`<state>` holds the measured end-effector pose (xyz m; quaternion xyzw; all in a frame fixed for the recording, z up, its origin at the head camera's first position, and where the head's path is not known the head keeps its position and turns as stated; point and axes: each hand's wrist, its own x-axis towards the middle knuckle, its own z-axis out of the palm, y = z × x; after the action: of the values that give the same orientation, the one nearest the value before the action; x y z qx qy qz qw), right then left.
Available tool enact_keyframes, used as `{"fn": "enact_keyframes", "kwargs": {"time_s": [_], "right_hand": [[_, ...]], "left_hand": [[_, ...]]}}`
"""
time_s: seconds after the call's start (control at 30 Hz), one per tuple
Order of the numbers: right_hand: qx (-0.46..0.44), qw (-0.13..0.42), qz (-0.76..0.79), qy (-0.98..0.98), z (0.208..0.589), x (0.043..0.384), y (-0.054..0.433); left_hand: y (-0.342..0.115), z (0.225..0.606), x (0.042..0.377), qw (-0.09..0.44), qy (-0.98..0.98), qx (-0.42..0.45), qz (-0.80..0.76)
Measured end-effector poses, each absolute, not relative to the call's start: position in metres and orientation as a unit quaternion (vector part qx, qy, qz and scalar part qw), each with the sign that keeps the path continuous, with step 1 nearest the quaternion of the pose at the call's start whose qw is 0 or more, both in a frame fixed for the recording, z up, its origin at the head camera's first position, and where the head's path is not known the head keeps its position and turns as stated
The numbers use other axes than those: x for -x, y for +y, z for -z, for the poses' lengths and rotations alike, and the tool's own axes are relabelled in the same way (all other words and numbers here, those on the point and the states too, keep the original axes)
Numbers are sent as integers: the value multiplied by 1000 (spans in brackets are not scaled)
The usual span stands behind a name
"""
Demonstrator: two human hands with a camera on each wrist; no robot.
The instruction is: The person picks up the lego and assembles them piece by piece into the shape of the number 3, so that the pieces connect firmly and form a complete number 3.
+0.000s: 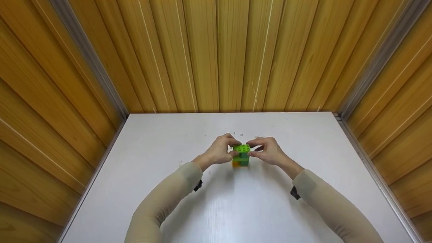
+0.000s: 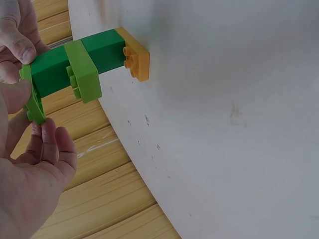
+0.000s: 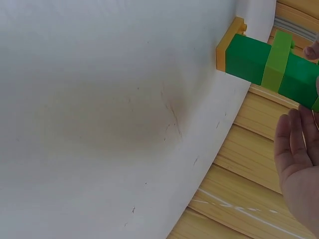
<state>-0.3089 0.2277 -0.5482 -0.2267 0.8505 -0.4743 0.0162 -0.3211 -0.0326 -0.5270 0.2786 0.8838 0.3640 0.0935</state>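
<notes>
A small tower of toy building blocks stands upright on the white table: an orange plate (image 2: 142, 64) at the bottom, a dark green block (image 2: 103, 50), a light green block (image 2: 84, 74), another dark green block (image 2: 50, 72) and a light green block (image 1: 242, 148) on top. The left hand (image 1: 221, 150) pinches the top block's left end, thumb on the near side and fingers on the far side. From the right, the right hand (image 1: 270, 151) pinches the same block's other end. The right wrist view cuts off most of the top block.
The white table (image 1: 135, 202) carries the tower and has small dark marks on its surface. Wood-patterned panels (image 1: 233, 57) rise behind it and on both sides. Metal rails (image 1: 91, 57) run along the corners.
</notes>
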Motion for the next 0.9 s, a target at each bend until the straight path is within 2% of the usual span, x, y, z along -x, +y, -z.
{"fn": "enact_keyframes", "kwargs": {"time_s": [0.43,0.9], "right_hand": [[202,12,492,846,553,302,221],[206,2,482,852,554,303,219]], "left_hand": [[-36,545,316,45,868,-274,-413],[-44,566,309,40,846,-255,-466]]}}
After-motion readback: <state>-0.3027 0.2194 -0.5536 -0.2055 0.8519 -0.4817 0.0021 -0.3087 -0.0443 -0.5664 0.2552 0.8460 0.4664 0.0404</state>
